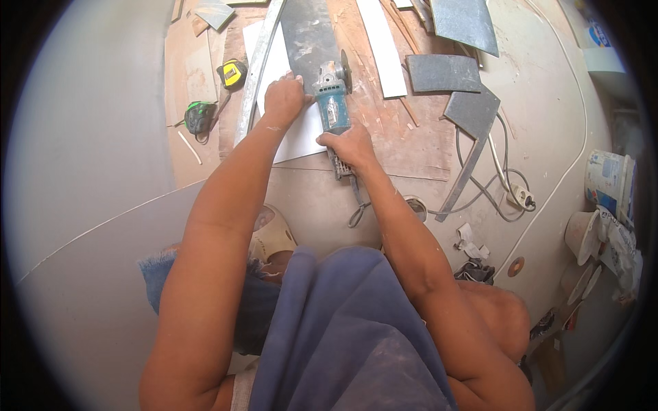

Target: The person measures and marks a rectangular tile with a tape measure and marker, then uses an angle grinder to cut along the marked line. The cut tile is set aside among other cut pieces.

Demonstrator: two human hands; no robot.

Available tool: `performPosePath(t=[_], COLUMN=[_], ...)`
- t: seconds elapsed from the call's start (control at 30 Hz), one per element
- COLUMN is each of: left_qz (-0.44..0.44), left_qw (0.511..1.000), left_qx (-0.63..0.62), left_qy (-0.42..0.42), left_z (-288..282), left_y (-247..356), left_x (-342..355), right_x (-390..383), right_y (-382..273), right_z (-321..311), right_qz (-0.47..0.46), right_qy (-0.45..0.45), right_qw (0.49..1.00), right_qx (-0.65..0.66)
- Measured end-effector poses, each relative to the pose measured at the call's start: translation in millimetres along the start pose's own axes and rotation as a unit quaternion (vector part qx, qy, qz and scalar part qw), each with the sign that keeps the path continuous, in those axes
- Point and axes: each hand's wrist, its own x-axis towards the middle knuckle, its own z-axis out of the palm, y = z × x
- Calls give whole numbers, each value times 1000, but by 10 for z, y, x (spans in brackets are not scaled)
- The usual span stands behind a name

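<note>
My right hand (351, 145) is wrapped round the rear body of a teal angle grinder (334, 113). The grinder's metal head points away from me, and its disc (346, 70) stands on edge at the right. My left hand (286, 99) is just left of the grinder, with curled fingers and the thumb toward the tool; its fingertips are mostly hidden. It rests where a dark grey tile (307, 34) meets a white panel (301, 140). A long metal straightedge (255, 82) lies along the left of that hand.
Two tape measures, yellow (234, 72) and green-black (199, 117), lie left on the brown board (411, 147). Grey tile pieces (444, 73) and a white strip (382, 48) are at the right. A power cord runs by a socket block (521, 197); buckets (608, 181) stand far right.
</note>
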Motion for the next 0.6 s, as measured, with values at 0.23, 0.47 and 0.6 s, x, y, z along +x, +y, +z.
performPosePath(t=[0.23, 0.47, 0.6], left_qz=[12, 10, 0], left_qw=[1000, 1000, 1000], left_qx=[9, 14, 7], left_qy=[17, 3, -5], left_z=[36, 39, 12], left_y=[-3, -16, -2], left_x=[4, 12, 12], right_x=[-61, -108, -169], right_y=[-52, -14, -80], right_z=[-31, -9, -59], right_qz=[5, -32, -5], right_qy=[4, 42, 2], right_qw=[1000, 998, 1000], right_qx=[-17, -43, -23])
